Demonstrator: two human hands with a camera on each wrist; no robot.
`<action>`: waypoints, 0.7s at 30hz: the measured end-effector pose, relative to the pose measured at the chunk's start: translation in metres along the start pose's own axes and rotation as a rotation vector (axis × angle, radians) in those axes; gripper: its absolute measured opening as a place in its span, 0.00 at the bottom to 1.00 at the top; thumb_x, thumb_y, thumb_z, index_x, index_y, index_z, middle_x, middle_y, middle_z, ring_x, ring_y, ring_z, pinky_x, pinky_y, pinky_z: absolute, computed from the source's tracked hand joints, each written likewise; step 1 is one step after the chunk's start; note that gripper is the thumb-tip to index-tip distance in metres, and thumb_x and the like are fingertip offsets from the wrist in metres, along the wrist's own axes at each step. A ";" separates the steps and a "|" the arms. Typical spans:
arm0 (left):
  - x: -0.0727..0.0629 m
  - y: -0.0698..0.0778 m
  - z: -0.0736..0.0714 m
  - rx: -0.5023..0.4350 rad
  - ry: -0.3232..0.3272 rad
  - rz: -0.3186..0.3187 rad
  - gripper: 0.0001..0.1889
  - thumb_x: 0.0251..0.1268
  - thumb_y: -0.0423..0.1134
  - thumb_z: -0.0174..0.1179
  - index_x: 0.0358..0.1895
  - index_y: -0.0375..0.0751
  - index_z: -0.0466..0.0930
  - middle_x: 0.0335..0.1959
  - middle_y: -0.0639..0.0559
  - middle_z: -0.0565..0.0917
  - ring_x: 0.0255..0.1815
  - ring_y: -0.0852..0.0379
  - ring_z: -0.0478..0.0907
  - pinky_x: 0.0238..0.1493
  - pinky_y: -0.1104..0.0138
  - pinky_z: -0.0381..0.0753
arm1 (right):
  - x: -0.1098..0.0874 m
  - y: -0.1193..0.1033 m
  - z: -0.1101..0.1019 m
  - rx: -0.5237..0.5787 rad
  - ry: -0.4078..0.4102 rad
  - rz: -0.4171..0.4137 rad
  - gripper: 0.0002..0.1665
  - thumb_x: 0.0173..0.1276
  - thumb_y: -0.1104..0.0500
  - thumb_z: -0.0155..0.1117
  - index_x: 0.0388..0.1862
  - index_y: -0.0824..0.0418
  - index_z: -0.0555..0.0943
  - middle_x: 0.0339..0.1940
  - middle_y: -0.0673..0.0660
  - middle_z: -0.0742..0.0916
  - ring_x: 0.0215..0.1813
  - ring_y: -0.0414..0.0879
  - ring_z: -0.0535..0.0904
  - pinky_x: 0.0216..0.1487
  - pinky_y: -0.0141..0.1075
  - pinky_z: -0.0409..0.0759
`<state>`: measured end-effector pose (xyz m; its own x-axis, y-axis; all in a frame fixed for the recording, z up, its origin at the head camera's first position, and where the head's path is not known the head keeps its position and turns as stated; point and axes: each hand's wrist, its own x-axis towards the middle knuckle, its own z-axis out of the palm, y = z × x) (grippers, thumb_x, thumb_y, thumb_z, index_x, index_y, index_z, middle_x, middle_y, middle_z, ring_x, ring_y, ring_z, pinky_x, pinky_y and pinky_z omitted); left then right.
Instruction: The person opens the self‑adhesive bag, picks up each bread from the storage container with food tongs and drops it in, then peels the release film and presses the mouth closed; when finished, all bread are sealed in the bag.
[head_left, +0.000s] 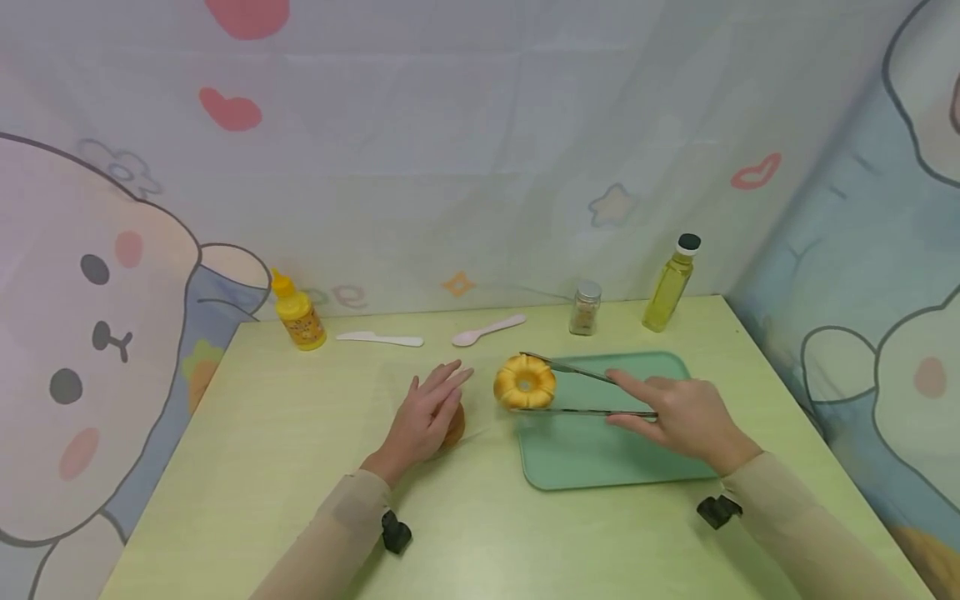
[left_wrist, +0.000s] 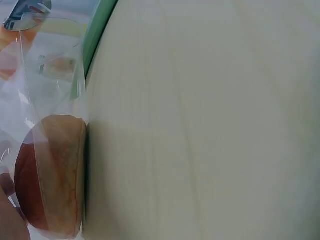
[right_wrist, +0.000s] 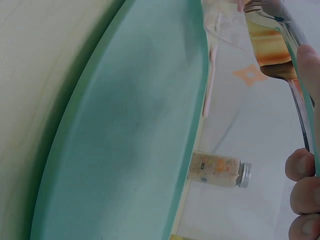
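My right hand (head_left: pixel 678 417) holds metal tongs (head_left: pixel 573 411), one tip tined like a fork. Between the tips sits a golden, flower-shaped bread (head_left: pixel 504 390) with a hollow in its middle, at the tray's left edge. My left hand (head_left: pixel 427 417) is over a round brown bun (head_left: pixel 455 429), pinching the clear plastic bag (left_wrist: pixel 55 75) around it. The left wrist view shows the bun (left_wrist: pixel 55 175) on its flat base inside the bag, with fingertips (left_wrist: pixel 10 217) beside it. The hand mostly hides the bun in the head view.
A green tray (head_left: pixel 592 467) lies beneath the right hand. Along the table's back stand a yellow squeeze bottle (head_left: pixel 302 318), a white plastic knife (head_left: pixel 381 339), a pale pink spoon (head_left: pixel 487 331), a small seasoning jar (head_left: pixel 585 308) and an oil bottle (head_left: pixel 670 287).
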<state>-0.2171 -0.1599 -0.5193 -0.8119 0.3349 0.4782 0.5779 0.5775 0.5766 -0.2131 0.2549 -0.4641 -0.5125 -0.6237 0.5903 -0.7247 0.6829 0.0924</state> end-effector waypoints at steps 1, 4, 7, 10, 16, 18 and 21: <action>0.000 0.000 0.000 0.000 -0.002 -0.006 0.20 0.85 0.40 0.50 0.74 0.48 0.78 0.77 0.44 0.73 0.80 0.37 0.66 0.71 0.23 0.53 | 0.001 -0.001 0.000 0.001 -0.008 -0.004 0.43 0.76 0.21 0.44 0.65 0.50 0.86 0.17 0.45 0.81 0.13 0.35 0.64 0.13 0.28 0.57; 0.000 0.000 0.000 0.004 -0.008 -0.012 0.21 0.86 0.41 0.50 0.74 0.49 0.77 0.78 0.47 0.72 0.81 0.40 0.65 0.73 0.24 0.53 | 0.003 -0.003 0.001 0.010 -0.040 -0.011 0.43 0.76 0.21 0.44 0.64 0.50 0.86 0.17 0.44 0.80 0.13 0.35 0.65 0.14 0.28 0.57; 0.000 0.001 -0.001 0.010 -0.011 -0.005 0.21 0.86 0.42 0.50 0.74 0.50 0.77 0.78 0.47 0.72 0.81 0.41 0.65 0.73 0.24 0.53 | 0.005 -0.004 0.002 0.025 -0.071 -0.018 0.43 0.75 0.22 0.46 0.64 0.50 0.86 0.16 0.43 0.77 0.14 0.34 0.64 0.14 0.29 0.58; 0.001 0.001 -0.001 0.022 -0.011 0.013 0.21 0.86 0.41 0.50 0.74 0.51 0.77 0.77 0.44 0.73 0.80 0.41 0.65 0.72 0.24 0.54 | 0.008 -0.005 0.005 0.038 -0.098 -0.023 0.40 0.73 0.24 0.54 0.63 0.51 0.86 0.15 0.41 0.73 0.15 0.34 0.65 0.15 0.29 0.59; 0.000 0.000 0.000 0.055 -0.023 0.038 0.21 0.86 0.41 0.50 0.74 0.50 0.78 0.77 0.42 0.73 0.79 0.36 0.67 0.71 0.23 0.55 | 0.014 -0.006 0.010 0.053 -0.161 0.003 0.36 0.66 0.30 0.70 0.64 0.51 0.86 0.14 0.38 0.72 0.16 0.33 0.68 0.16 0.29 0.59; -0.001 -0.001 0.000 0.072 -0.021 0.057 0.20 0.85 0.40 0.50 0.73 0.50 0.78 0.77 0.42 0.73 0.78 0.33 0.68 0.70 0.23 0.56 | 0.017 -0.008 0.010 0.061 -0.189 0.027 0.36 0.66 0.32 0.71 0.64 0.51 0.86 0.13 0.37 0.71 0.17 0.33 0.68 0.16 0.29 0.60; -0.001 -0.001 0.000 0.089 -0.020 0.081 0.20 0.84 0.39 0.52 0.72 0.49 0.79 0.76 0.40 0.74 0.76 0.32 0.69 0.69 0.22 0.57 | 0.022 -0.009 0.007 0.094 -0.234 0.061 0.35 0.67 0.34 0.73 0.65 0.53 0.86 0.12 0.36 0.70 0.16 0.31 0.66 0.17 0.29 0.61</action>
<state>-0.2168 -0.1608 -0.5204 -0.7646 0.3973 0.5075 0.6330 0.6112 0.4751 -0.2211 0.2329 -0.4574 -0.6412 -0.6611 0.3896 -0.7233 0.6902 -0.0193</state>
